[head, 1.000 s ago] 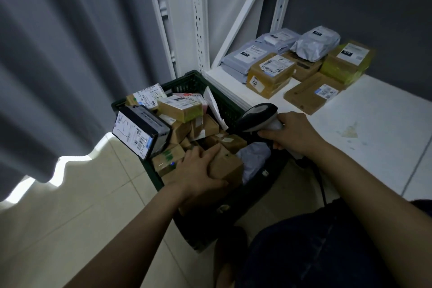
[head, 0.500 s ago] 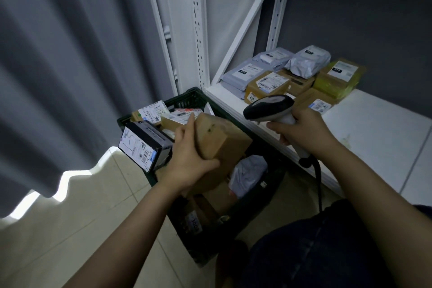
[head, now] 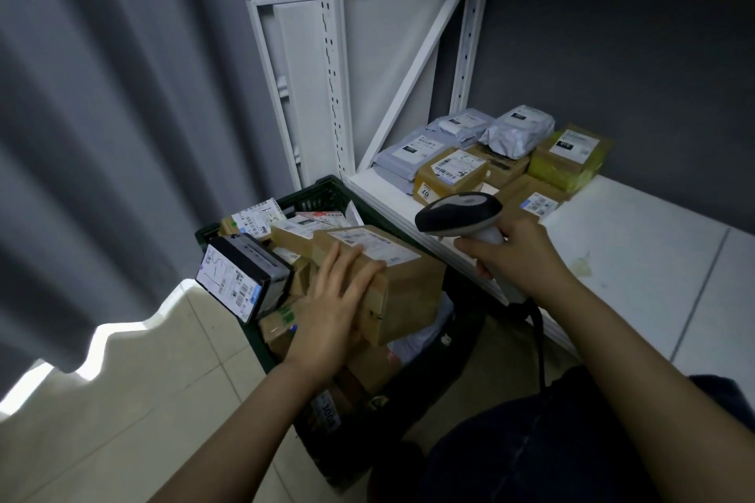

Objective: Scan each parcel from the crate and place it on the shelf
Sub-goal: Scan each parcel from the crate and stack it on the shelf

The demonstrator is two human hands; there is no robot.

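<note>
My left hand (head: 331, 306) grips a brown cardboard parcel (head: 404, 290) held above the dark green crate (head: 314, 194), its white label facing up. My right hand (head: 512, 257) holds a grey and black barcode scanner (head: 459, 212) just right of the parcel, its head pointing left over the label. The crate sits on the floor and holds several more boxes, among them a black box (head: 245, 278) with a white label leaning at its left edge. The white shelf (head: 637, 257) to the right carries several scanned parcels: grey mailers (head: 416, 151), brown boxes (head: 449, 171) and a yellow-taped box (head: 570, 159).
A grey curtain (head: 102, 135) hangs at the left over a beige tiled floor (head: 143, 400). White shelf uprights (head: 333, 73) and a diagonal brace rise behind the crate. The scanner's cable (head: 539, 339) hangs down by my leg. Bare shelf surface lies to the right of the parcels.
My left hand has lifted the brown parcel out of the crate and turned its label upward. My right hand has raised the scanner towards it. The view has tilted upward.
</note>
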